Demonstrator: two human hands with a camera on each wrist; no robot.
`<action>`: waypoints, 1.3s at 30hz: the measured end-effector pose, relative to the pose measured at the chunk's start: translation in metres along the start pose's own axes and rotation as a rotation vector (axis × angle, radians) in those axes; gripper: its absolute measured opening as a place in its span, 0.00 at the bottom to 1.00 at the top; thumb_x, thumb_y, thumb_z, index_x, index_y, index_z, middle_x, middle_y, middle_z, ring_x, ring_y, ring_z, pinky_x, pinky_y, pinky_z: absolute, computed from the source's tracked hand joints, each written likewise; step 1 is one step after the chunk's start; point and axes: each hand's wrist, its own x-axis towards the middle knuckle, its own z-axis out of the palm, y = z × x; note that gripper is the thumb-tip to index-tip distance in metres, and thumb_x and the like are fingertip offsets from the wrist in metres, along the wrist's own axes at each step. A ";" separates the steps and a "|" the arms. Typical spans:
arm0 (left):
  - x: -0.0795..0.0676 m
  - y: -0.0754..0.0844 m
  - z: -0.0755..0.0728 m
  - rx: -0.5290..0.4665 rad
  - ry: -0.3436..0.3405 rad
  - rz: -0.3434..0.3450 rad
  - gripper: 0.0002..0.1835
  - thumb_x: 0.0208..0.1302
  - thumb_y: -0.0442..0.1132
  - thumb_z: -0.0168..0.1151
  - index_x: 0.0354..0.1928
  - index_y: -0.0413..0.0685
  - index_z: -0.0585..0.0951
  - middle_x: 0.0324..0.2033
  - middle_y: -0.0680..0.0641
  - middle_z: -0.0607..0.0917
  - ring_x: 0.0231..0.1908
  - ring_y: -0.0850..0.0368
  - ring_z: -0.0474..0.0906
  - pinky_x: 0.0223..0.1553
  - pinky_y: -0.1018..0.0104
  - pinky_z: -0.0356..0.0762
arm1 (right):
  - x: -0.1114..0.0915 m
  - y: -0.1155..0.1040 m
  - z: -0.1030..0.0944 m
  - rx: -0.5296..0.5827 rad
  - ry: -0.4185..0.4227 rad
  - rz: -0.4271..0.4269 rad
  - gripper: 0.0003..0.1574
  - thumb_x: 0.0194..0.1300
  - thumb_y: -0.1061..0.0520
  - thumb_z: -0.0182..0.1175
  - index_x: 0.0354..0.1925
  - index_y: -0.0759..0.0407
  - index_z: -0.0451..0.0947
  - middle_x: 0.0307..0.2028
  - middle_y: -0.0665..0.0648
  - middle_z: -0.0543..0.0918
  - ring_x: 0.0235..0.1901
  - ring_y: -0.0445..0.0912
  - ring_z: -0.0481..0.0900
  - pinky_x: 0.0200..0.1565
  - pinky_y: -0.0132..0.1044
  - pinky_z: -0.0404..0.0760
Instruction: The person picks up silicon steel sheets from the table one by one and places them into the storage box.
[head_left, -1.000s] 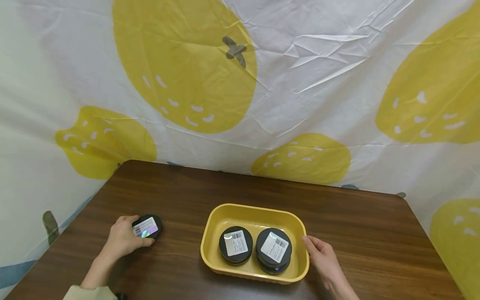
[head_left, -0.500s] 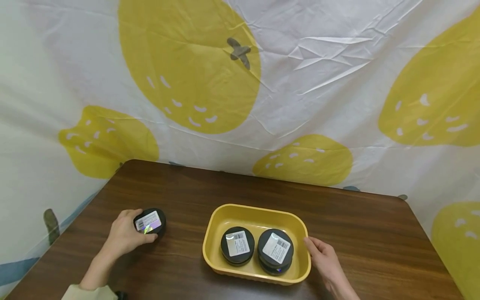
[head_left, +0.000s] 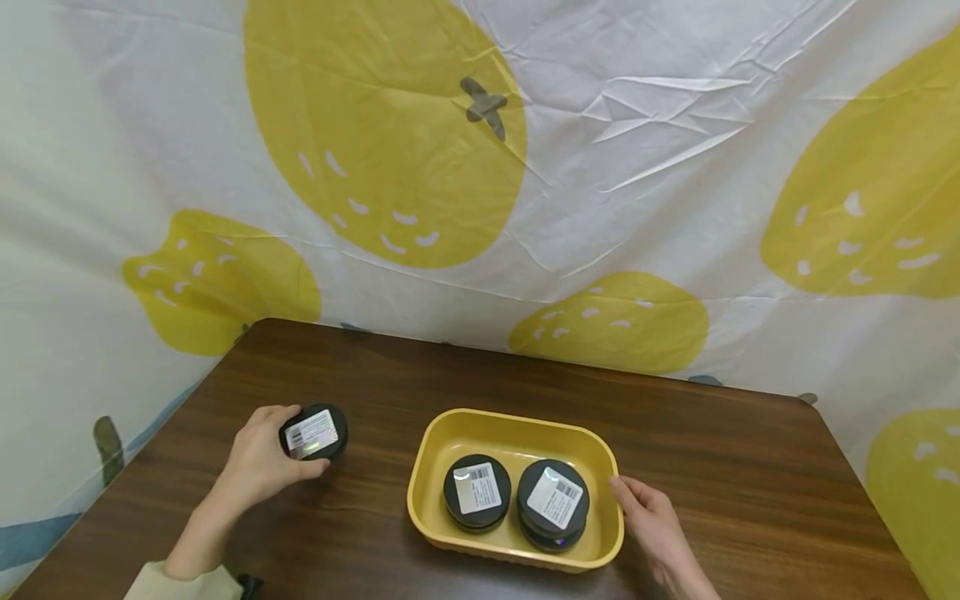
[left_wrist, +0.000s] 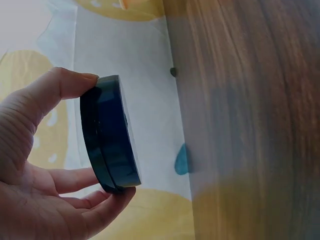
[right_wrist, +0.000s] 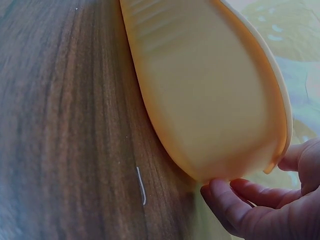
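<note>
My left hand [head_left: 262, 458] grips a flat round black container [head_left: 314, 432] by its edge, thumb on one side and fingers on the other. A white label with a barcode covers part of its top. In the left wrist view the black container [left_wrist: 111, 135] is held clear of the table, and a seam runs round its side. At the right end of a yellow bin [head_left: 514, 417], my right hand [head_left: 651, 523] pinches the rim, as the bin wall [right_wrist: 205, 90] also shows in the right wrist view. Inside the bin lie similar labelled containers, a left stack [head_left: 477, 493] and a right stack [head_left: 553, 500].
The bin stands on a dark brown wooden table [head_left: 360, 375]. Behind the table hangs a white cloth [head_left: 420, 308] with large yellow fruit prints. A thin pale strip [right_wrist: 141, 186] lies on the tabletop in the right wrist view.
My left hand has lifted the black container off the table and moved it right and slightly farther away. My right hand keeps its hold on the bin's rim.
</note>
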 end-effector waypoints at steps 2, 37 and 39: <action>0.000 0.003 -0.001 -0.005 0.009 0.010 0.44 0.33 0.42 0.78 0.52 0.22 0.71 0.48 0.24 0.71 0.47 0.28 0.70 0.45 0.38 0.68 | 0.001 0.000 0.000 0.002 -0.003 0.001 0.28 0.72 0.55 0.48 0.56 0.80 0.66 0.44 0.66 0.79 0.40 0.47 0.79 0.39 0.35 0.79; 0.010 0.047 0.007 -0.068 0.006 0.080 0.42 0.32 0.40 0.78 0.53 0.25 0.73 0.48 0.30 0.74 0.44 0.35 0.73 0.43 0.43 0.72 | 0.001 0.003 0.000 0.011 -0.009 -0.009 0.28 0.72 0.55 0.48 0.56 0.81 0.66 0.42 0.65 0.80 0.38 0.46 0.79 0.37 0.33 0.78; 0.011 0.049 0.008 -0.070 -0.001 0.082 0.42 0.32 0.40 0.78 0.53 0.25 0.73 0.48 0.30 0.74 0.44 0.36 0.73 0.42 0.43 0.72 | 0.002 0.003 -0.001 0.010 -0.008 -0.008 0.29 0.72 0.55 0.48 0.56 0.81 0.66 0.42 0.65 0.80 0.38 0.46 0.79 0.37 0.34 0.78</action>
